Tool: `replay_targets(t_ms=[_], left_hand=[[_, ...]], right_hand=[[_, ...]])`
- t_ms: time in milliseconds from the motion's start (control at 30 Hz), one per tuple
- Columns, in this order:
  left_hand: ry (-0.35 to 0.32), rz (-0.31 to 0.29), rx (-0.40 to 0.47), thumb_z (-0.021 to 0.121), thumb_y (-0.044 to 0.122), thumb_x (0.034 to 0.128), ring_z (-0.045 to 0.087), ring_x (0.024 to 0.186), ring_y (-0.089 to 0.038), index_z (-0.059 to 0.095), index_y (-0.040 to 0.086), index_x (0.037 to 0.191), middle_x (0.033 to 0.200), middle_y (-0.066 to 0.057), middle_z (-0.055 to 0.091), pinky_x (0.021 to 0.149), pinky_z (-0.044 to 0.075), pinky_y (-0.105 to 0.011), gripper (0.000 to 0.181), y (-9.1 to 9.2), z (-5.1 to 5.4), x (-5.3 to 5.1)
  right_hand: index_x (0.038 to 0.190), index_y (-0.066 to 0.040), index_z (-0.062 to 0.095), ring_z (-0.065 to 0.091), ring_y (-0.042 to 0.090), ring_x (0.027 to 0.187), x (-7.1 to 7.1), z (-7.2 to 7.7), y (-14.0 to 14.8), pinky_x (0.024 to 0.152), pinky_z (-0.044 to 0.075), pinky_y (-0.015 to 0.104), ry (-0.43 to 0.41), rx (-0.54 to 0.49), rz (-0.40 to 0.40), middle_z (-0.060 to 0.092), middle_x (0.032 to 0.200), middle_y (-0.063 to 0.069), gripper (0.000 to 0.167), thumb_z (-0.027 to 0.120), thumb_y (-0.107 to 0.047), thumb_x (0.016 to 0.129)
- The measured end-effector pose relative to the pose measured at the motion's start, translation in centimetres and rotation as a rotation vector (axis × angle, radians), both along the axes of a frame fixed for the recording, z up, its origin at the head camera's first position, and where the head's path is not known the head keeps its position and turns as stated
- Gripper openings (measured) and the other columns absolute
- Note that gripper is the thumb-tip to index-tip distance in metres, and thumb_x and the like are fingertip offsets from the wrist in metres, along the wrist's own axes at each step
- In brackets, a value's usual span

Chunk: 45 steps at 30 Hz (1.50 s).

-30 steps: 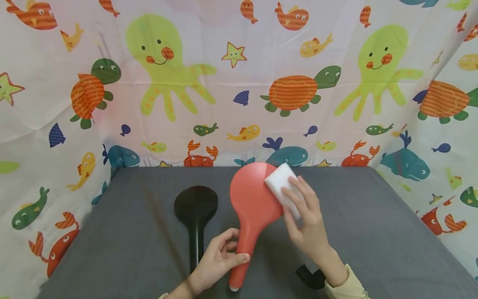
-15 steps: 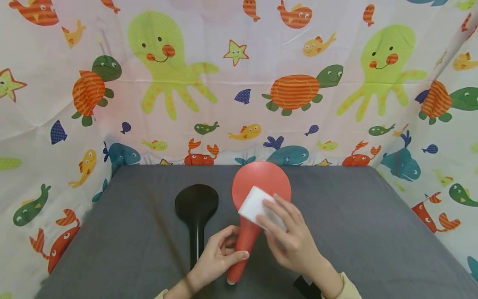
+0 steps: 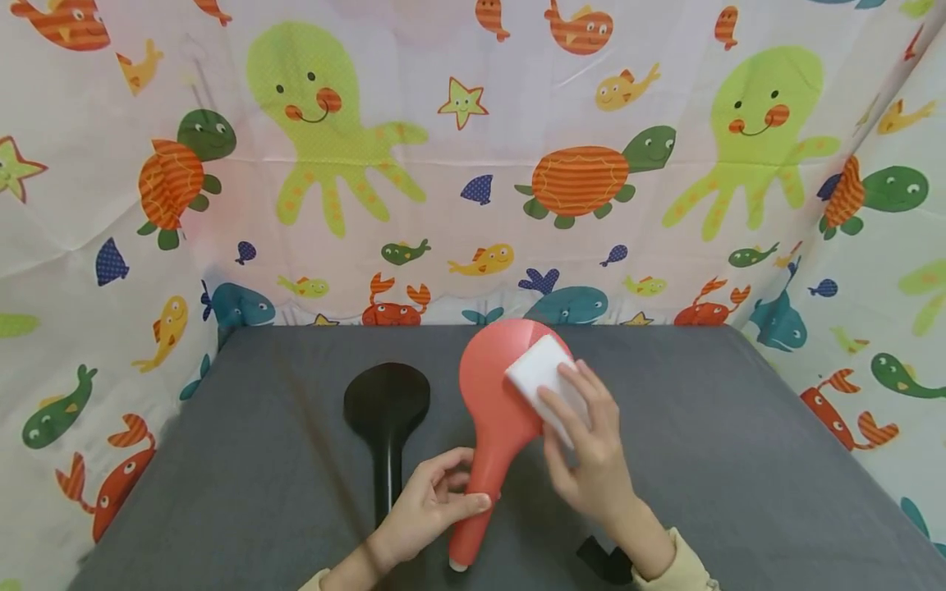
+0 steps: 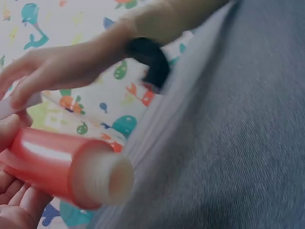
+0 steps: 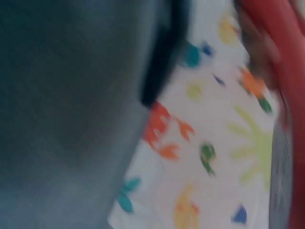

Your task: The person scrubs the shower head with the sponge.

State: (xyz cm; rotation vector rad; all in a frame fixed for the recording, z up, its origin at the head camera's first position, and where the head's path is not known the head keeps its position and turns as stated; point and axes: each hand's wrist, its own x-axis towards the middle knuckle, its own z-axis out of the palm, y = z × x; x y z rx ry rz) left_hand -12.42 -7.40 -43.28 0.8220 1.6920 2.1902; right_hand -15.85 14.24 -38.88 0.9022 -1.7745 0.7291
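Observation:
A red hand shower head (image 3: 488, 377) is tilted slightly right, its round head pointing away from me. My left hand (image 3: 429, 505) grips its handle, thumb across the front. In the left wrist view a pale threaded end (image 4: 102, 179) sticks out of the handle. My right hand (image 3: 591, 451) holds a white sponge block (image 3: 538, 373) against the right part of the round head, covering some of it. The right wrist view is blurred; the red handle (image 5: 286, 62) runs along its right edge. A black hand shower head (image 3: 387, 406) lies left of the red one, its handle end hidden by my left arm.
Grey cloth (image 3: 739, 460) covers the table. Behind it and at both sides hangs a white curtain (image 3: 473, 49) printed with sea animals. A black angular piece (image 3: 602, 562) shows beside my right wrist. A thin blurred brown streak (image 3: 325, 460) crosses the left side.
My right hand swept the sponge from the head's right edge down to its neck, then back up and right onto the round head. My left hand keeps its grip on the handle.

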Motion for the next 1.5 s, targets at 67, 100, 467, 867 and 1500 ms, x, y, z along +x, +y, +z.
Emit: replay_targets(t_ms=[67,100,467,867,1500], left_hand=[[-0.062,-0.032,0.046,0.057,0.001,0.0899,0.064,0.094,-0.026,0.046,-0.01,0.124,0.107,-0.02,0.062,0.08,0.052,-0.034,0.038,-0.2,0.2,-0.2],[-0.091,-0.048,0.07,0.055,0.001,0.0907,0.064,0.095,-0.026,0.045,-0.011,0.125,0.108,-0.019,0.062,0.081,0.051,-0.034,0.038,-0.2,0.3,-0.2],[-0.273,-0.233,0.176,0.04,0.006,0.0978,0.061,0.101,-0.027,0.04,-0.007,0.131,0.106,-0.013,0.064,0.088,0.048,-0.039,0.036,-0.9,1.1,0.0],[-0.255,-0.34,0.294,0.031,0.006,0.0999,0.061,0.1,-0.022,0.038,-0.008,0.131,0.106,-0.012,0.063,0.09,0.047,-0.038,0.035,-1.0,0.8,0.0],[-0.103,-0.402,0.225,0.04,0.002,0.0979,0.064,0.096,-0.02,0.033,-0.014,0.132,0.098,-0.055,0.034,0.083,0.05,-0.031,0.038,-0.7,0.5,0.3]], right_hand=[[0.113,0.0,0.061,0.039,0.049,0.117,0.8,-1.0,-0.9,0.104,0.03,0.041,0.058,0.067,0.044,0.047,0.122,0.03,0.028,0.048,-0.015,0.092],[0.112,0.0,0.061,0.039,0.049,0.116,1.1,-1.5,-1.3,0.104,0.031,0.04,0.079,0.093,0.071,0.046,0.121,0.031,0.027,0.048,-0.014,0.092],[0.11,0.006,0.054,0.042,0.05,0.109,-0.5,1.5,-1.4,0.094,0.04,0.026,0.042,-0.067,0.058,0.041,0.118,0.037,0.026,0.049,-0.013,0.093],[0.112,0.001,0.057,0.039,0.05,0.115,0.6,-1.3,-2.4,0.103,0.033,0.037,0.128,0.055,0.101,0.041,0.118,0.034,0.024,0.048,-0.01,0.092],[0.117,0.016,0.046,0.046,0.024,0.113,0.4,3.5,-0.4,0.089,0.044,0.02,-0.182,-0.338,0.137,0.043,0.119,0.036,0.036,0.043,0.001,0.085]])
